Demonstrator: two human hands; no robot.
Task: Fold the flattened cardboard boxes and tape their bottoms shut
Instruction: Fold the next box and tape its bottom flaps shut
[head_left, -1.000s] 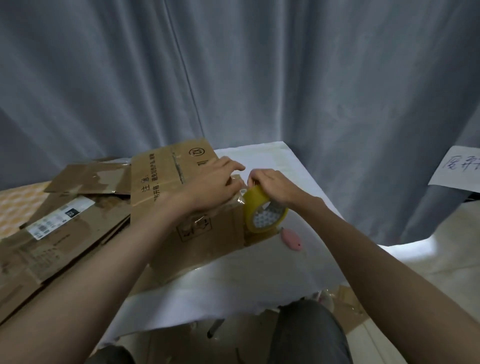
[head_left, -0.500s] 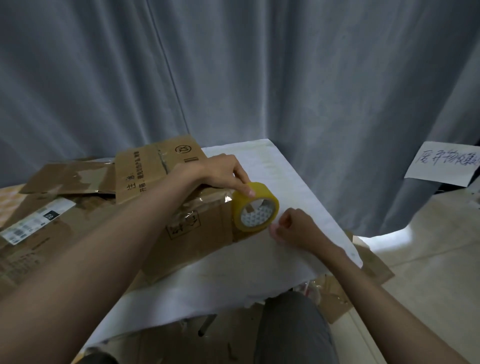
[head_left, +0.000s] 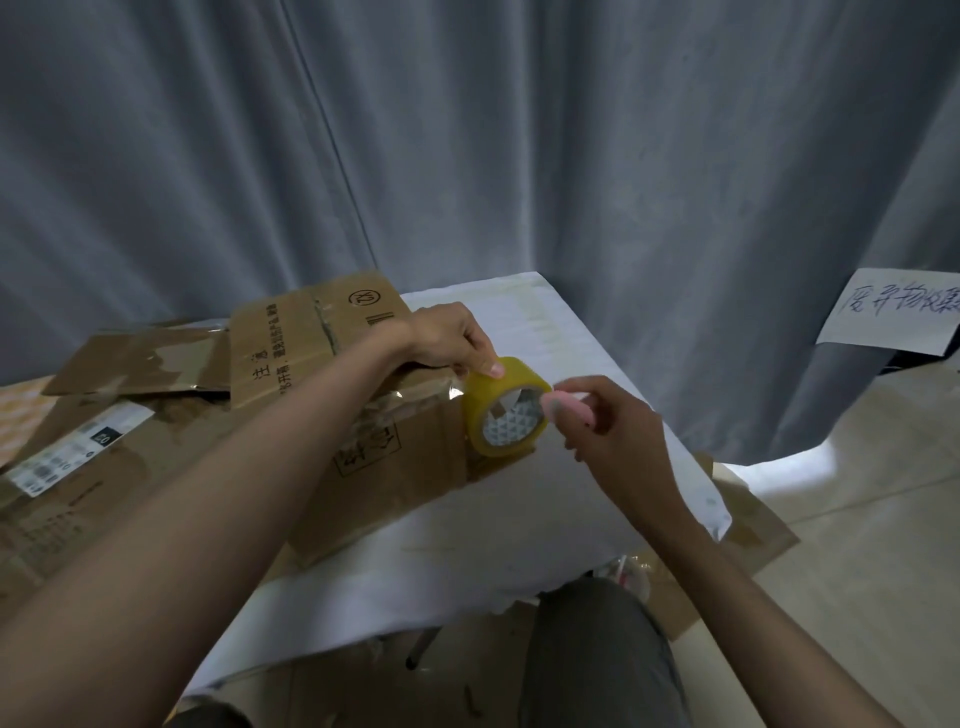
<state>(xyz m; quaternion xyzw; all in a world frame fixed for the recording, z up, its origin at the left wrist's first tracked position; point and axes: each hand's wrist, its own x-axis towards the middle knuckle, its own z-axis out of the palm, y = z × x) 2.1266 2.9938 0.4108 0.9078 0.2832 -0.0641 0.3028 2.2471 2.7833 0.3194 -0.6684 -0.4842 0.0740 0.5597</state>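
I held the yellow tape roll (head_left: 506, 406) in my left hand (head_left: 451, 339) against the folded box (head_left: 374, 447) near the table's (head_left: 519, 530) far right corner, right hand (head_left: 605, 415) pinching the pink cutter (head_left: 566, 404); best to keep the strip taut and cut close

A: The pink thing (head_left: 569, 407) pinched in the right hand (head_left: 615, 431) is mostly covered by fingers, so what it is can't be made out.

B: Yep. The handwritten sheet (head_left: 893, 312) is clipped by the right edge, and the flat cardboard (head_left: 78, 467) is chopped off at the left.
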